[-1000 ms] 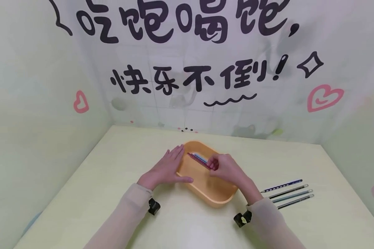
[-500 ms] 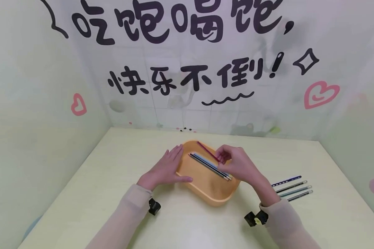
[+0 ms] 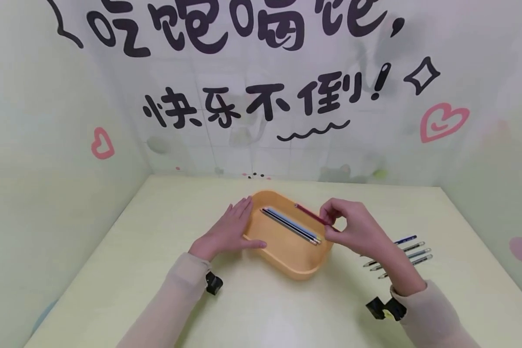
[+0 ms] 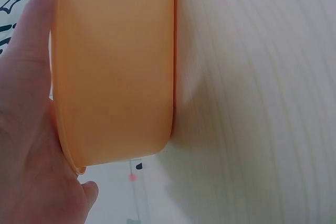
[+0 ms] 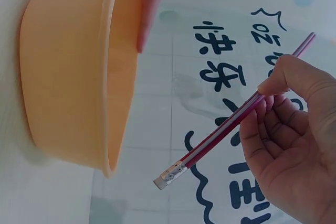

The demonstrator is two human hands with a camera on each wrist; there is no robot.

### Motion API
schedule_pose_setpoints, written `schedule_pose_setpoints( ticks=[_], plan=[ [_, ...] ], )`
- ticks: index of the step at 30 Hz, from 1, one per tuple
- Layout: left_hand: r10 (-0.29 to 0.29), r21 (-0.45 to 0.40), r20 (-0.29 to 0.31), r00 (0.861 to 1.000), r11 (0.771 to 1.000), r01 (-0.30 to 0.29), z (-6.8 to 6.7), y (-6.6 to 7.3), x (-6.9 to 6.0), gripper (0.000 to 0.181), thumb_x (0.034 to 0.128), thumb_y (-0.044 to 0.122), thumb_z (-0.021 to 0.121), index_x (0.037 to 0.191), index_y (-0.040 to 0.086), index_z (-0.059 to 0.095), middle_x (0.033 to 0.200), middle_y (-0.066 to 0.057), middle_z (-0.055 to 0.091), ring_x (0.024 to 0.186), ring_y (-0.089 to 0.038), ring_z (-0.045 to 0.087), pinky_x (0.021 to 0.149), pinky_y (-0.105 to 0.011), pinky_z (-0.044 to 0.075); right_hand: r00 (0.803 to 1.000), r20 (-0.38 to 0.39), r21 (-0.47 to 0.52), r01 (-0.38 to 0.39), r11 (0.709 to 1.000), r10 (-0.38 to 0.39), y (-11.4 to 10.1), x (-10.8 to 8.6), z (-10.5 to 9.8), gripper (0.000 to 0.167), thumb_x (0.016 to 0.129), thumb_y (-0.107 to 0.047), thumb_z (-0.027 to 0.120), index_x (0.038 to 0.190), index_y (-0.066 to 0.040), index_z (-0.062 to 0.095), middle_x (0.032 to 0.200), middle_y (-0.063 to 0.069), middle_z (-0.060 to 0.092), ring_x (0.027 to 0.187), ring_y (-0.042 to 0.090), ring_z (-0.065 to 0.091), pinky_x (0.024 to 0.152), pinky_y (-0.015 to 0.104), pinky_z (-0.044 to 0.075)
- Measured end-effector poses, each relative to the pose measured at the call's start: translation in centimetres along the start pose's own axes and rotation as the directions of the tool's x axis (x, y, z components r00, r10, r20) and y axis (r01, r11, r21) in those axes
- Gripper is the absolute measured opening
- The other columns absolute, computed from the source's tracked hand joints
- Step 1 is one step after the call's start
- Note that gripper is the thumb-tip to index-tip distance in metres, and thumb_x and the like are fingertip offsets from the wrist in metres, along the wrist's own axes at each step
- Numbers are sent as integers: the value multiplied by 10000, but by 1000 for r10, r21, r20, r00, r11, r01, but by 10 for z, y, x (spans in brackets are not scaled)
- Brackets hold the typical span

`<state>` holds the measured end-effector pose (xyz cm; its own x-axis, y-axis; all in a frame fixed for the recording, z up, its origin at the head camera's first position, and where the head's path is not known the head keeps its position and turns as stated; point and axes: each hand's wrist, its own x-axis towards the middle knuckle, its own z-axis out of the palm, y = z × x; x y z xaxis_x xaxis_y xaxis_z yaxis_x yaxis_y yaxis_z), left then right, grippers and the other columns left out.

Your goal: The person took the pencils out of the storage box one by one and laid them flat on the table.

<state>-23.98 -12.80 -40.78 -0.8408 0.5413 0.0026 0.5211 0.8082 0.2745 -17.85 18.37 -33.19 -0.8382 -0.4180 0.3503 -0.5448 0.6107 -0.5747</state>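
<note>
Tray (image 3: 284, 253) is the reference; it sits angled on the table (image 3: 282, 314).

Left hand (image 3: 228, 232): at the tray's left end. Fingers straight along the rim, thumb apart from them at the near edge. No curl round anything; palm and fingers just bear on the tray. My read: a brace, so the tray doesn't slide while the other hand works.

Right hand (image 3: 358, 224): thumb and fingers together, clamped on the red pencil (image 3: 311, 214). Hold is on the barrel, not the ends, probably for balance and easy control of the angle. Eraser end points toward the tray's far side, other end sticks out past the hand.

Red pencil: crosses the tray's far right edge in the head view; right wrist view has it tilted, above rim height and apart from the tray. Can't tell how much of it is directly over the tray.

Inside the tray: a few pencils (image 3: 291, 226), side by side along its length toward the far wall. Likely aligned so they pack neatly; exact count unclear.

Right of the tray: four pencils (image 3: 417, 254) in a near-parallel row, partly hidden by the right forearm. Spacing probably makes each easy to pick singly.
</note>
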Motion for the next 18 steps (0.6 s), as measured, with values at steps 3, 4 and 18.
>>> schedule_pose_setpoints(
  ticks=[3,4,18],
  plan=[
    [-3,-1,-1,1000,1000,3,-1,0,2,1185,822,682,666,1566,-69,129,1678,-194,72,1563,-349,89,1270,-550,127,1000,-16,-34,0,999,0,3,-9,-9,226,771,56,738,886,-113,639,815,-28,636,769,93,568,706,205,547],
    [-1,-1,2,1000,1000,1,0,-1,2,1188,821,682,667,1565,-71,127,1677,-198,73,1562,-354,90,1268,-556,130,1000,-15,-41,-3,999,2,5,-12,-11,234,768,55,741,883,-121,637,812,-35,634,767,87,566,707,203,546],
    [0,4,23,1000,1000,0,0,-3,4,1188,832,680,655,1568,-69,99,1682,-187,29,1567,-344,58,1271,-552,111,993,-74,-144,85,986,-97,24,-45,-37,392,694,126,720,854,-213,605,791,-181,584,750,0,571,686,187,523]
  ],
)
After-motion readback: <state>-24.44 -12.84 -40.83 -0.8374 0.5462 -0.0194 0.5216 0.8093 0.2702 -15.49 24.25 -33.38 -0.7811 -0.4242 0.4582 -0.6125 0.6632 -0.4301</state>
